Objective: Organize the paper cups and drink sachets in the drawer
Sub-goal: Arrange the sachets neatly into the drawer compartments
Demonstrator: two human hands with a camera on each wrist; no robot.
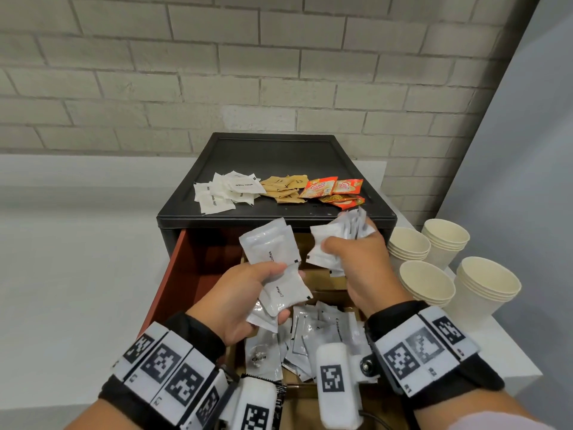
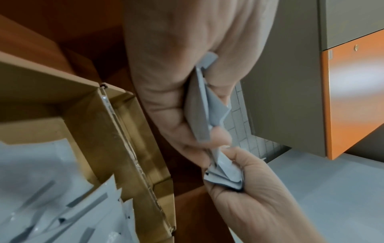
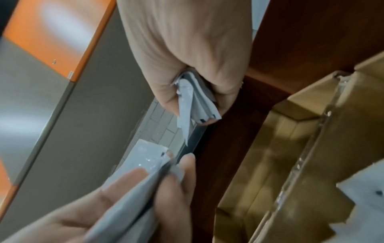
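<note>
Gripping a fan of white coffee sachets (image 1: 273,268), the left hand (image 1: 238,302) curls round their lower edges, and the right hand (image 1: 356,262) clutches its own crumpled bunch (image 1: 341,240), both held above the open drawer (image 1: 173,274). These packets look light, slick and floppy (foil-like, likely to slide apart), so pinching flat across the stack near its middle seems safest. More loose sachets (image 1: 310,336) lie in the cardboard dividers (image 2: 116,131) below. Paper cups (image 1: 449,274) wait stacked beside the cabinet (image 1: 273,156), thin-walled and easily crushed; best lifted by the rims.
</note>
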